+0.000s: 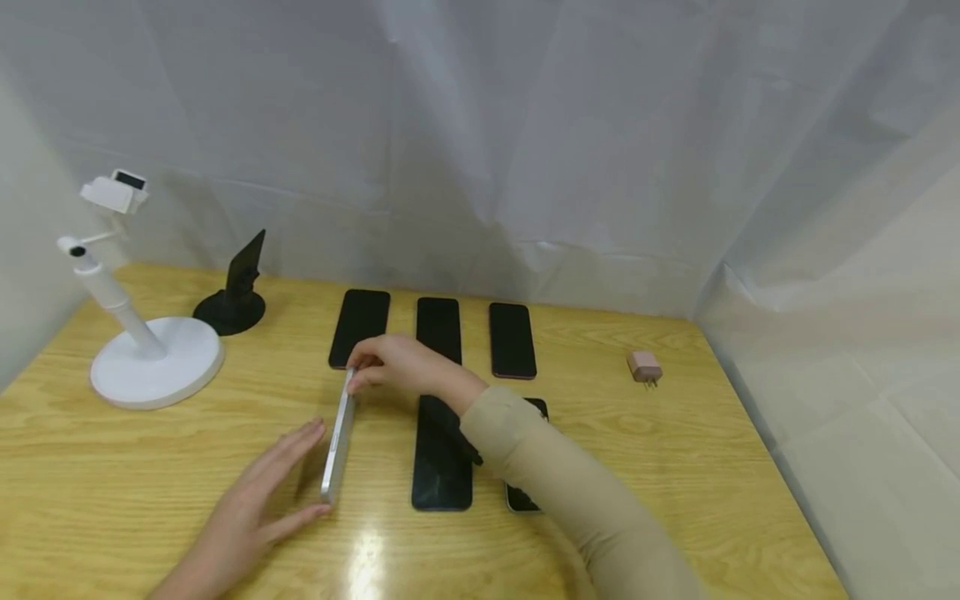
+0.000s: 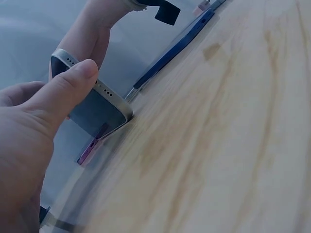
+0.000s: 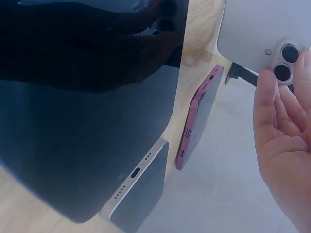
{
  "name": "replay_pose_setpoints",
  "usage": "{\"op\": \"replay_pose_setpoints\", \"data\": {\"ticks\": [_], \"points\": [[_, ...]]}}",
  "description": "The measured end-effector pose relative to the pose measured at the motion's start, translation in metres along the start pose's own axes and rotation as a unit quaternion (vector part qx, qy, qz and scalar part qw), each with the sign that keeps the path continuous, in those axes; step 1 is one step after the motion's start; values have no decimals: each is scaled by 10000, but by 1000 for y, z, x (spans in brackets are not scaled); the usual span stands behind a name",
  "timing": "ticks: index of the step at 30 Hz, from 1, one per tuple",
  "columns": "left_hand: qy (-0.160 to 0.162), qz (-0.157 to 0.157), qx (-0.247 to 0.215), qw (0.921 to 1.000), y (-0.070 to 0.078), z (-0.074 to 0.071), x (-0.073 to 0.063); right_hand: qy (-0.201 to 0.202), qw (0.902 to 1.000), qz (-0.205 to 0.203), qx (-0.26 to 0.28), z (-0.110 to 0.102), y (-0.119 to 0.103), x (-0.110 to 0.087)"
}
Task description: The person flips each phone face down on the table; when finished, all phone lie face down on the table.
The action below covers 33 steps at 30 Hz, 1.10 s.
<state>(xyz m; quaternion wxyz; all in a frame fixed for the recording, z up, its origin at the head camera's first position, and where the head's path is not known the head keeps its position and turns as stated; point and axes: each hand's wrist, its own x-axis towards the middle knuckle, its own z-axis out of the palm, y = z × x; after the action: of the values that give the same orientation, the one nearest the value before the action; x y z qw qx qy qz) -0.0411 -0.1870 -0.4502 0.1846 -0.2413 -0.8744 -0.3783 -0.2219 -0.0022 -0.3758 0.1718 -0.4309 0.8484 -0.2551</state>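
A silver phone (image 1: 339, 442) stands tilted on its long edge, its narrow side toward the head camera. My right hand (image 1: 401, 362) pinches its far end between thumb and fingers; in the right wrist view the fingers lie by the two camera lenses (image 3: 286, 63) on its pale back. At the near end, my left hand (image 1: 251, 492) is spread along the phone's left side. Its thumb (image 2: 68, 87) lies across the bottom edge in the left wrist view. Just beyond my right hand lies a dark-screened phone (image 1: 362, 321).
Flat dark-screened phones (image 1: 438, 325) (image 1: 512, 342) (image 1: 442, 471) lie around my right arm, and the sleeve partly covers another phone (image 1: 521, 498). A white stand (image 1: 153, 367) and a black stand (image 1: 238, 304) occupy the left. At right lies a pink charger plug (image 1: 643, 365).
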Motion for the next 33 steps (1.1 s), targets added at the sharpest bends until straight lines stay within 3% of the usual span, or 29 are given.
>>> {"op": "replay_pose_setpoints", "data": {"ticks": [4,11,17,24,33], "points": [[-20,-23,-33,10000,1,-2,0,21,10000,10,-20,1,-2,3],[2,296,-29,9996,0,-5,1,106,9999,-14,-76,5,-4,7],[-93,160,201,9996,2,-7,0,129,9999,29,-12,9,-1,8],[118,-42,266,9996,5,-13,0,-83,9975,140,683,14,5,7],[275,-73,450,9986,1,-18,-4,-20,9997,-4,241,20,4,13]]}}
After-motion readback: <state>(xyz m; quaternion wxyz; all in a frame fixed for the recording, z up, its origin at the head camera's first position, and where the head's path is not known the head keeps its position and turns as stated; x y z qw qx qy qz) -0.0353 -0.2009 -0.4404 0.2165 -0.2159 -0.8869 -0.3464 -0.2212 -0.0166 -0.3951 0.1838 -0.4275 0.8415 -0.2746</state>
